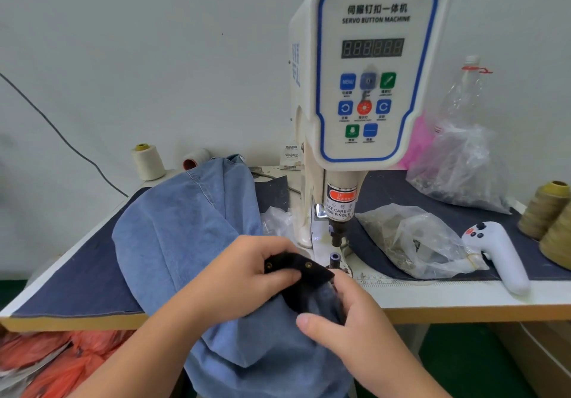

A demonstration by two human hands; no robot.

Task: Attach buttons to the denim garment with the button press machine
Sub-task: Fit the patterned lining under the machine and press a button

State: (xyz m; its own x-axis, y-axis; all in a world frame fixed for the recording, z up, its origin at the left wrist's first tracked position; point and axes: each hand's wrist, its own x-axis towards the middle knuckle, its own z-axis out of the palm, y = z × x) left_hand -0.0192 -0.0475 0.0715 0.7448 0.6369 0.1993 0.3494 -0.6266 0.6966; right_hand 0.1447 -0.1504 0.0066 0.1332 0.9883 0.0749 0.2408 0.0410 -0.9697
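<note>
at six o'clock on the white table (463,297), just in front of the button press machine (367,88), both hands work one dark strip (296,266) of the denim garment (185,227). the left hand (247,277) comes in from seven o'clock and pinches the strip between thumb and curled fingers; two small brass buttons (308,264) show on the dark cloth beside the knuckles. the right hand (349,317) comes in from five o'clock, its fingers curled around the garment's bunched edge just below the strip, thumb stretched toward nine o'clock. the hands sit close together, nearly touching, each clamped on the cloth. the strip's tip lies just beside the machine's lower die (335,258), at about twelve o'clock from the right hand; whether it touches the die cannot be told. the rest of the garment heaps toward ten o'clock across the table and hangs off the near edge. at three o'clock lie clear plastic bags (411,237) of small metal parts and a white handheld controller (500,258). thread cones (553,212) stand at the far three o'clock edge, another cream cone (148,161) at eleven o'clock, and a clear plastic bottle (463,94) at two o'clock.
</note>
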